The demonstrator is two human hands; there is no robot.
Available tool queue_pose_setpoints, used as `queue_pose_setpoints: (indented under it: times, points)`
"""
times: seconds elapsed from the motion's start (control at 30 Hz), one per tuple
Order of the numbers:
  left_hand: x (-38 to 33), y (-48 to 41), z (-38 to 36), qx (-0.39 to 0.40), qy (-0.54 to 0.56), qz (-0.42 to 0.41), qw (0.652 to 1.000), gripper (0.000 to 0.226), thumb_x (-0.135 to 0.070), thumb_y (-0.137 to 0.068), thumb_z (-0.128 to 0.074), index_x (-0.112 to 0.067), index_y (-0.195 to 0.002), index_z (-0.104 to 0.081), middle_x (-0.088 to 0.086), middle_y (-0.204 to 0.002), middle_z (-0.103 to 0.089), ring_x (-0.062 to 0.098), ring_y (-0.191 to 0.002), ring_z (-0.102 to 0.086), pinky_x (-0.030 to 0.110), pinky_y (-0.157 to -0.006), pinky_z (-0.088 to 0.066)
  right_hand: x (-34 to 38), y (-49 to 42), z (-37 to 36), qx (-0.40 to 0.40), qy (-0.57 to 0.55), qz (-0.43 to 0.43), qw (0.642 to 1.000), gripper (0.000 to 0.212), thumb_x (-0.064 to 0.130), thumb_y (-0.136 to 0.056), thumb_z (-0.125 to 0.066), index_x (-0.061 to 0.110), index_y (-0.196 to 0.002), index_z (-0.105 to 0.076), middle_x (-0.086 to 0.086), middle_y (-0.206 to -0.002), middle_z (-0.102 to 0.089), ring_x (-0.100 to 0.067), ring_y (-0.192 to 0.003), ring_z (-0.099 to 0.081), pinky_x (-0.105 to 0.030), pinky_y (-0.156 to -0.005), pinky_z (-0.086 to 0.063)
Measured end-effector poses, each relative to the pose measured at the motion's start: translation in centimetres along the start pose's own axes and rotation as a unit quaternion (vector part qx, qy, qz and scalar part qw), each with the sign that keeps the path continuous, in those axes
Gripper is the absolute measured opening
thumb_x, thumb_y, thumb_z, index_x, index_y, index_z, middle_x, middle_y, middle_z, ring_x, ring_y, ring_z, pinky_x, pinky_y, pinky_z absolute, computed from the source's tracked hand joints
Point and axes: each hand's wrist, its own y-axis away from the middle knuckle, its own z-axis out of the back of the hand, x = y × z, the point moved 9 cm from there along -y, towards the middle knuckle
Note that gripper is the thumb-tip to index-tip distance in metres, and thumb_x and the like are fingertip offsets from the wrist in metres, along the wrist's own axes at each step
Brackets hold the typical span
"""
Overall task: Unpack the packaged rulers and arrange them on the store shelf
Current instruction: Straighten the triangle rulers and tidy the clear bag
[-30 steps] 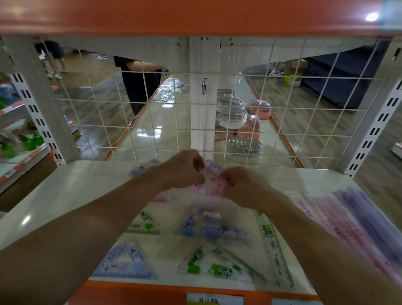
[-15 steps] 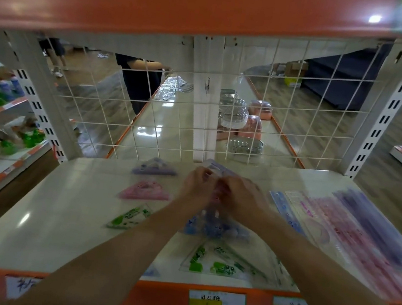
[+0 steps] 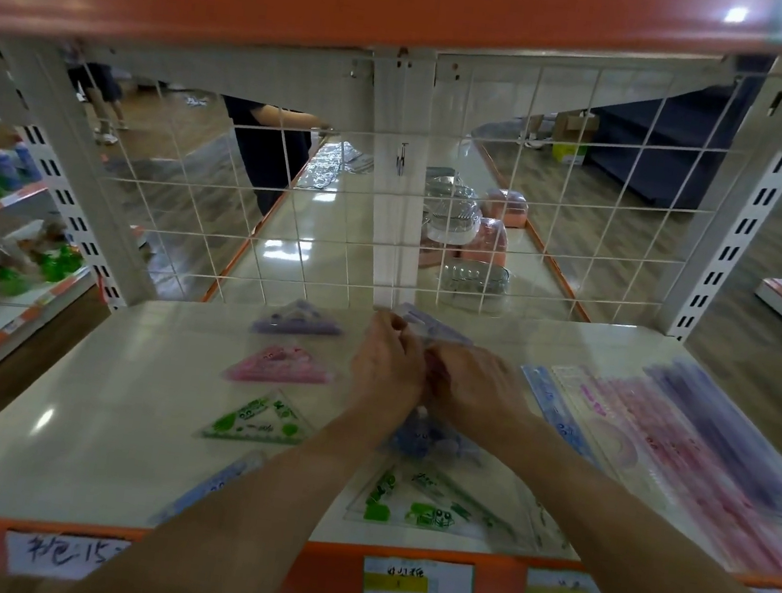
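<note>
- Pinching packet (image 3: 429,326) of rulers from both sides, left hand (image 3: 388,365) and right hand (image 3: 476,390) close together, fingers curled on it, over middle of shelf (image 3: 119,410).
- At 9 o'clock of hands, three triangles (image 3: 279,366) lying flat, apart.
- At 3 o'clock, long rulers (image 3: 704,458) side by side.

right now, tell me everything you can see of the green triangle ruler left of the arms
The green triangle ruler is a clear plastic set square printed with green cartoon shapes. It lies flat on the pale shelf, long edge toward the front, apex toward the back, in front of the pink triangle and apart from it. Only the shelf touches it.
</note>
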Motion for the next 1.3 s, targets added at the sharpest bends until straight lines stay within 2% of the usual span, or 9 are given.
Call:
queue_pose_setpoints:
  times: [0.27, 0.43, 0.53, 0.63, 0.73, 0.83, 1.03, 1.17, 1.3]
  points:
    - [0.0, -0.4, -0.6, 0.048, -0.015, -0.068, 0.996, 0.011, -0.024, -0.098, -0.039, -0.015, -0.096, -0.044, 0.001, -0.087, -0.051, 0.019, -0.082, -0.05, 0.028, -0.066, -0.036, 0.1, -0.2, 0.4, 0.004, 0.011, 0.0, 1.0, 0.023, 0.032, -0.095, -0.048, 0.025, -0.108, -0.065, 0.002, -0.103, -0.064, -0.019, -0.095, -0.06, -0.025, -0.073, -0.036]
    - [-0.5, 0.0, -0.5, 0.018, 0.013, -0.104, 0.994, 0.012, -0.025, -0.093, -0.04, -0.013, -0.095, -0.039, 0.001, -0.078, -0.048, 0.019, -0.07, -0.048, 0.031, -0.061, -0.038, -0.1, -0.6, 0.8, 0.009, 0.012, 0.001, 1.0, 0.018, 0.031, -0.094, -0.048, 0.026, -0.08, -0.058, 0.005, -0.083, -0.052, -0.018, -0.084, -0.057, -0.026, -0.07, -0.034]
    - [0.8, -0.5, -1.0, 0.044, -0.006, -0.046, 0.998, 0.007, -0.022, -0.098, -0.04, -0.015, -0.096, -0.04, 0.005, -0.086, -0.051, 0.019, -0.076, -0.051, 0.026, -0.061, -0.039, -0.5, -0.4, 0.5, 0.018, 0.011, -0.007, 1.0, 0.025, 0.041, -0.089, -0.051, 0.023, -0.098, -0.068, 0.002, -0.086, -0.061, -0.019, -0.079, -0.056, -0.026, -0.068, -0.034]
    - [0.6, -2.4, -0.5, 0.1, 0.035, 0.019, 0.994, 0.02, -0.031, -0.093, -0.041, -0.013, -0.093, -0.05, 0.012, -0.091, -0.061, 0.022, -0.077, -0.056, 0.033, -0.066, -0.047, -1.3, -1.4, 0.6, 0.033, -0.004, -0.026, 0.999, 0.025, 0.035, -0.091, -0.052, 0.017, -0.085, -0.068, -0.001, -0.078, -0.065, -0.022, -0.073, -0.06, -0.026, -0.064, -0.039]
    - [-0.5, -3.2, 1.4, 0.157, -0.132, -0.036, 0.978, 0.024, -0.018, -0.095, -0.042, -0.007, -0.113, -0.055, 0.01, -0.103, -0.06, 0.023, -0.087, -0.055, 0.029, -0.067, -0.042, -1.8, -2.0, 0.8, 0.039, -0.043, -0.04, 0.997, 0.018, 0.029, -0.092, -0.056, 0.019, -0.095, -0.071, 0.001, -0.083, -0.066, -0.016, -0.076, -0.059, -0.025, -0.068, -0.041]
    - [0.3, -2.4, 1.9, 0.23, -0.226, -0.073, 0.944, 0.048, -0.017, -0.088, -0.057, -0.014, -0.132, -0.036, 0.005, -0.108, -0.062, 0.024, -0.098, -0.058, 0.039, -0.089, -0.048, -2.0, -2.3, 0.7, 0.078, -0.117, -0.053, 0.989, 0.023, 0.017, -0.088, -0.063, 0.013, -0.11, -0.068, -0.003, -0.098, -0.068, -0.013, -0.08, -0.059, -0.02, -0.071, -0.045]
    - [0.4, -1.6, 1.5, 0.226, -0.329, -0.112, 0.91, 0.06, -0.057, -0.082, -0.058, -0.02, -0.124, -0.035, -0.001, -0.086, -0.066, 0.021, -0.088, -0.06, 0.042, -0.097, -0.039, -2.2, -2.8, -0.1, 0.161, -0.119, -0.074, 0.977, 0.024, 0.016, -0.085, -0.066, 0.011, -0.109, -0.069, -0.002, -0.093, -0.067, -0.009, -0.072, -0.058, -0.014, -0.059, -0.042]
    - [-0.7, -1.3, 0.9, 0.232, -0.418, -0.16, 0.864, 0.043, -0.047, -0.09, -0.052, -0.014, -0.117, -0.047, -0.006, -0.082, -0.058, 0.019, -0.086, -0.057, 0.049, -0.107, -0.028, -2.6, -3.4, -0.6, 0.16, -0.088, -0.1, 0.978, 0.018, 0.017, -0.085, -0.066, 0.011, -0.1, -0.073, 0.001, -0.076, -0.062, -0.007, -0.061, -0.054, -0.016, -0.051, -0.037]
    - [-1.0, -0.8, 0.0, 0.267, -0.4, -0.169, 0.86, 0.025, -0.024, -0.091, -0.056, -0.01, -0.113, -0.055, 0.005, -0.095, -0.058, 0.021, -0.088, -0.059, 0.035, -0.084, -0.046, -2.7, -3.6, -0.7, 0.161, -0.056, -0.096, 0.981, 0.02, 0.019, -0.084, -0.066, 0.01, -0.101, -0.072, -0.008, -0.093, -0.069, -0.017, -0.079, -0.064, -0.022, -0.063, -0.046]
